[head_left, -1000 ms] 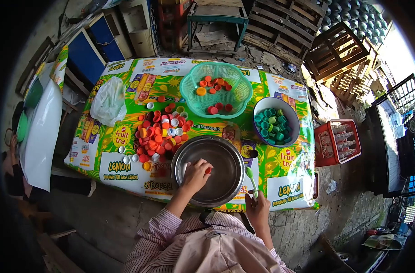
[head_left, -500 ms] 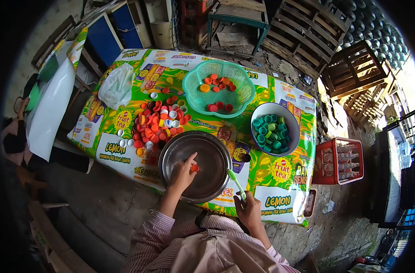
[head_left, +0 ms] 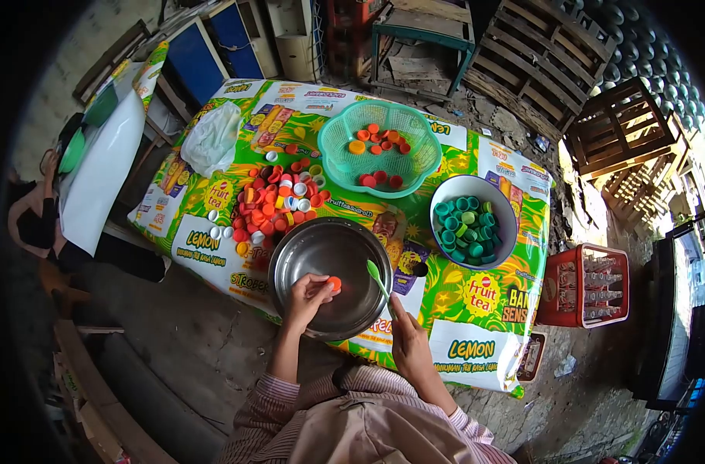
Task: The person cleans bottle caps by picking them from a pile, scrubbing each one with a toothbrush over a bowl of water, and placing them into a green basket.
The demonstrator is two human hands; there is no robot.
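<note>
Basin (head_left: 341,249) on printed tablecloth (head_left: 461,317), pallet (head_left: 541,60) beyond.

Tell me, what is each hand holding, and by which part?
The left hand holds an orange-red cap by its edge. The right hand grips a green brush-like tool by its handle, leaving the head end free.

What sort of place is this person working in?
Perhaps a storage yard or workshop for bottled drinks, though I can't be sure. A red crate holds what look like bottles, a wooden pallet stands beyond the table, and mostly red caps are heaped on top.
</note>
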